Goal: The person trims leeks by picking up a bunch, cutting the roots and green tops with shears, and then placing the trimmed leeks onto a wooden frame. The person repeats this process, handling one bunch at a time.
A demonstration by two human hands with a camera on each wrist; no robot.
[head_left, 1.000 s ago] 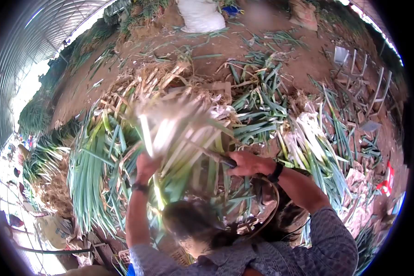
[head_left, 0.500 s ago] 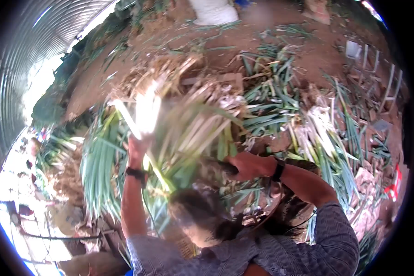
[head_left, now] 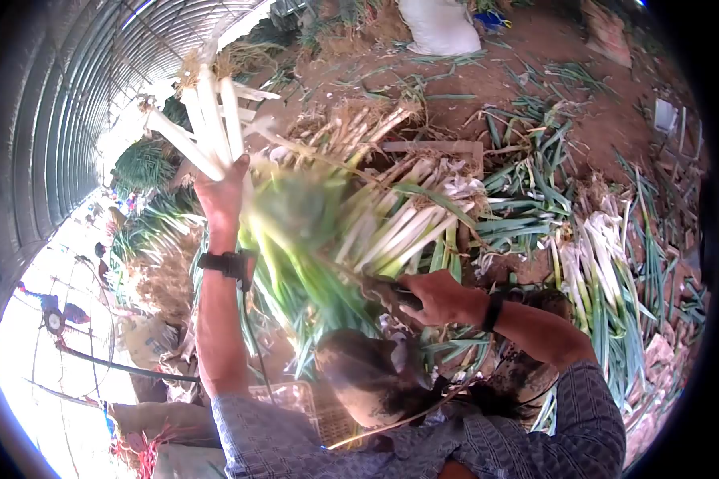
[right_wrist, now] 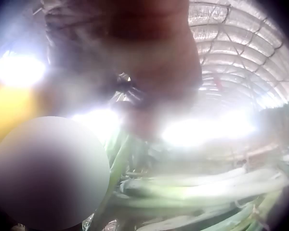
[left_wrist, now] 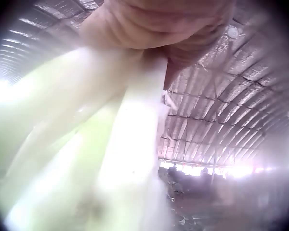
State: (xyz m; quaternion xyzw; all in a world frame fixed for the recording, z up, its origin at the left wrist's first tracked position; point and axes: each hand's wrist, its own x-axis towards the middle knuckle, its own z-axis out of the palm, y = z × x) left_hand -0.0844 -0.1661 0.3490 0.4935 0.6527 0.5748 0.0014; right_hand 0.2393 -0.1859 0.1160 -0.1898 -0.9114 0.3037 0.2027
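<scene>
In the head view my left hand grips a bunch of long green onions. Their white stems and roots point up and away, while blurred green leaves hang toward my knees. The left wrist view shows the pale stalks close up under the hand. My right hand holds a dark-handled tool whose narrow far end reaches toward the leaves and is blurred. In the right wrist view that hand is smeared by motion. A heap of green onions lies just beyond the tool.
More green onions lie on the right, with loose green leaves beside the middle heap. A plastic crate is near my left elbow. Farther off stand a white sack and, at left, the ribbed greenhouse wall.
My left hand has raised the bunch forward and to the left, so its stems spread out above the heap. The right hand keeps the tool near the same spot. The head view has turned left.
</scene>
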